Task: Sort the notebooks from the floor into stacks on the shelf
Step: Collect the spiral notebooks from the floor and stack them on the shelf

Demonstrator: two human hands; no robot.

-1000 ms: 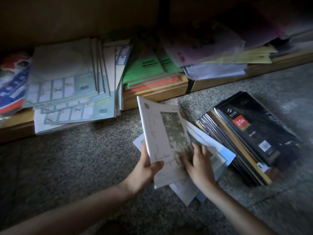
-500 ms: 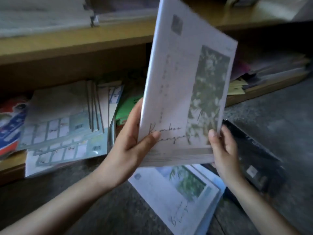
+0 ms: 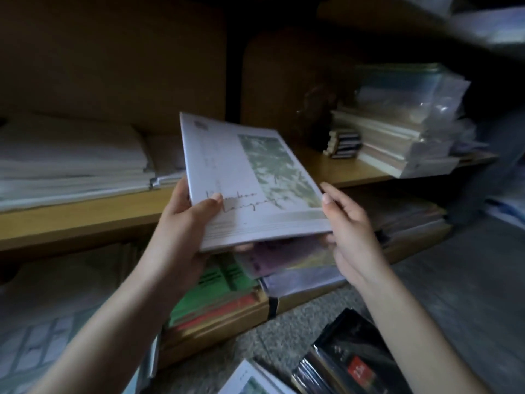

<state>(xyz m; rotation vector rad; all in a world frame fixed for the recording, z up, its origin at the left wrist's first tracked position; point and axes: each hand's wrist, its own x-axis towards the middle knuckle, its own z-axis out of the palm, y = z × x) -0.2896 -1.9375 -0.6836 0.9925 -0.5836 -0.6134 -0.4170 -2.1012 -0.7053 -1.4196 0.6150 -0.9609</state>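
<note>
One view only: a head-worn wide-angle camera, low down and close in, facing forward and a bit down at the wooden shelf (image 3: 85, 223). The shelf board crosses mid-frame, rising toward the right. The compartment under it fills lower left, and speckled floor (image 3: 284, 334) shows bottom right. Paper stacks (image 3: 397, 149) on the shelf at right sit farther from the lens. Both forearms enter from the bottom edge. Left hand (image 3: 181, 220) and right hand (image 3: 355, 231) sit near centre, nearest the lens, holding a notebook (image 3: 250, 177). Black wrapped diaries (image 3: 355, 362) are cut by the bottom edge. Corners blurred, light dim.
</note>
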